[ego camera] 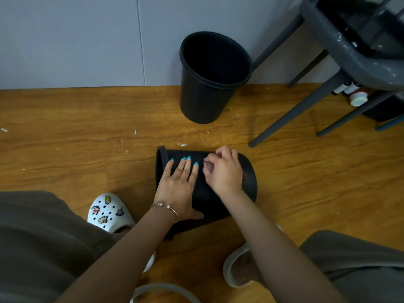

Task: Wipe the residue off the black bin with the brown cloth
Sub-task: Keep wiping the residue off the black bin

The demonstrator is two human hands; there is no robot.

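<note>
the wooden floor (pixel 65 132) lies under everything and carries small white flecks beyond the hands. a grey chair (pixel 341 51) with paint spots stands far to the right of the right hand, and some small bottles (pixel 349 90) stand under it. a second black bin (pixel 209 77) stands upright by the wall, well beyond both hands, with its open mouth up.

the black bin (pixel 218 200) of the task lies on its side on the floor, directly under both hands, its rim to the left and its bottom to the right. the left hand (pixel 177 184) rests flat on the side of this bin, fingers straight and spread, with blue nails; a bracelet (pixel 166 207) is on its wrist. the right hand (pixel 225 171), just beside the left, has its fingers curled and pinches a small brownish thing, it seems the brown cloth (pixel 208 168), against the bin; it is blurred, so i cannot tell more.

a white clog (pixel 109 213) with charms is near the left forearm, and another shoe (pixel 238 270) is under the right forearm.
</note>
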